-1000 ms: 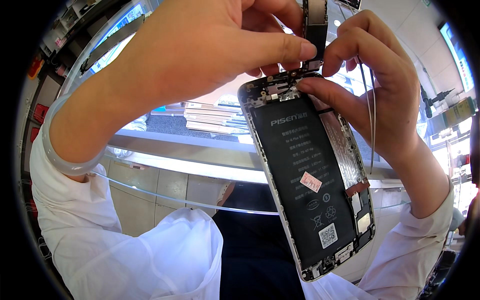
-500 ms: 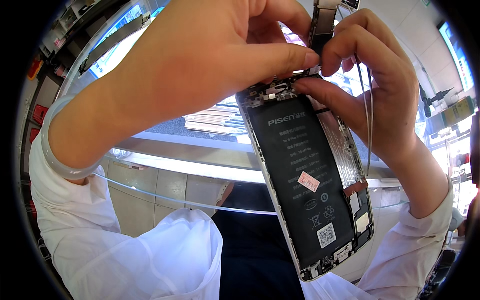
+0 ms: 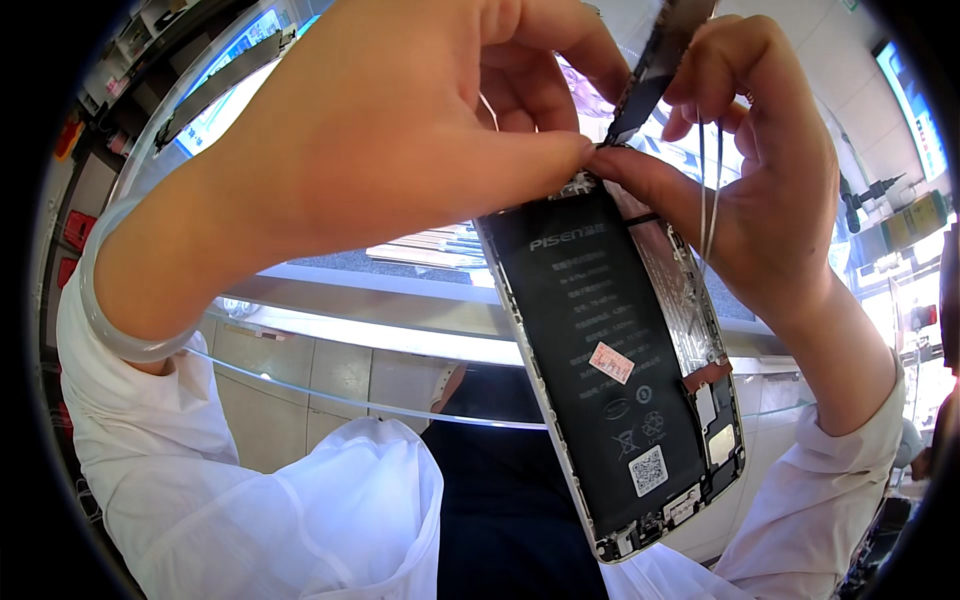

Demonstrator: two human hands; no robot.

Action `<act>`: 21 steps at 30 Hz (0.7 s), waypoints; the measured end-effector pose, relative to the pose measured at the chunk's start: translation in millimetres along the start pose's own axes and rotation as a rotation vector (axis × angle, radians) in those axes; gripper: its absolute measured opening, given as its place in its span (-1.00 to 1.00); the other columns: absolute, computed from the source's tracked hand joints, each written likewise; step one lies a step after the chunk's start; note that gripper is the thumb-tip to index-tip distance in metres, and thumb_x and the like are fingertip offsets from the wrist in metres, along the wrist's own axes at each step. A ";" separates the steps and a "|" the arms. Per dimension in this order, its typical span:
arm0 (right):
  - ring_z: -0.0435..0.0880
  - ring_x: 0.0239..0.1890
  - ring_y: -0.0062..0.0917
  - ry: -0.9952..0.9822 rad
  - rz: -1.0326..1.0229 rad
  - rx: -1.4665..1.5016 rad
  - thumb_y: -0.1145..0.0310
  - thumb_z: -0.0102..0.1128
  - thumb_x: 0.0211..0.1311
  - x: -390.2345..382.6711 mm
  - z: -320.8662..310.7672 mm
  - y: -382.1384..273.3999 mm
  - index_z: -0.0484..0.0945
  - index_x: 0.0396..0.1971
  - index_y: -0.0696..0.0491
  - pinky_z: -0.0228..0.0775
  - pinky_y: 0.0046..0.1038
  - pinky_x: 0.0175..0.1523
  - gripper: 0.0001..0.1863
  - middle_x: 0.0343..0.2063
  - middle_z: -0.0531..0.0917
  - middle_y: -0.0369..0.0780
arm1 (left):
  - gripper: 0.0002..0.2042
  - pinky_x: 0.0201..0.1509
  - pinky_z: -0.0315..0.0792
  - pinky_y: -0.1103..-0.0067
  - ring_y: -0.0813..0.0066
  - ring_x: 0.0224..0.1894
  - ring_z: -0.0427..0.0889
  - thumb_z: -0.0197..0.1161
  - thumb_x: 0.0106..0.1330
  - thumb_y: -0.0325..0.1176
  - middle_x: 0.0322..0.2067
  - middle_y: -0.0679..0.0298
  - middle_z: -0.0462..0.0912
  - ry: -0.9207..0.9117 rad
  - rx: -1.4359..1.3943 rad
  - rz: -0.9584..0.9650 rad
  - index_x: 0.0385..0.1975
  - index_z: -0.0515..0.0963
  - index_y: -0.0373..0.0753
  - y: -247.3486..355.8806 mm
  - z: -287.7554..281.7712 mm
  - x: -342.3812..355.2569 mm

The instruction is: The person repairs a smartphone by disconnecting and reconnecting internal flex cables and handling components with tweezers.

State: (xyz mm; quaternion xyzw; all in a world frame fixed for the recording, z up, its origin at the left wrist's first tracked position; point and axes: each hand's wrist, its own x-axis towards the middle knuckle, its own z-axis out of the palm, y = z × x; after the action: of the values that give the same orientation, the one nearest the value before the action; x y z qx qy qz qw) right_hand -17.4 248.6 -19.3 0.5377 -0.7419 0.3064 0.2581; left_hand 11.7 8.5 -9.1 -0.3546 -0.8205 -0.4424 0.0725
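Two hands hold an open phone [image 3: 620,370] up close, in the air over the person's lap.

The phone has no back cover, so its big black battery [image 3: 590,350] shows, with a small sticker [image 3: 611,362] on it. At the phone's top end, the left hand [image 3: 380,130] and the right hand [image 3: 750,170] meet. Each grip is closed tight, thumb and fingers pinching a thin dark strip [image 3: 650,70] that sticks up from the phone's top edge. A pale bangle [image 3: 110,320] sits on the left wrist. A glass counter [image 3: 400,300] is behind.
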 end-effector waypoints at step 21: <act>0.75 -0.22 -0.53 -0.112 0.405 0.479 0.51 0.47 0.13 3.9 -2.6 -2.3 0.45 -0.02 0.17 0.62 -0.50 -0.13 -0.55 -0.21 0.72 -0.16 | -0.89 -0.37 0.51 0.64 0.53 -0.41 0.65 0.43 -0.03 -0.65 -0.26 0.17 0.69 -0.009 0.381 0.195 -0.50 0.65 -0.36 22.9 2.8 -3.8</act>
State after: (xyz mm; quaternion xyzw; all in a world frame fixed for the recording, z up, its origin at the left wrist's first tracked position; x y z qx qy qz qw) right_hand -16.2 247.5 -14.4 0.4406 -0.7537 0.4873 0.0168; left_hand 29.9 16.9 3.0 -0.4140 -0.8515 -0.2687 0.1770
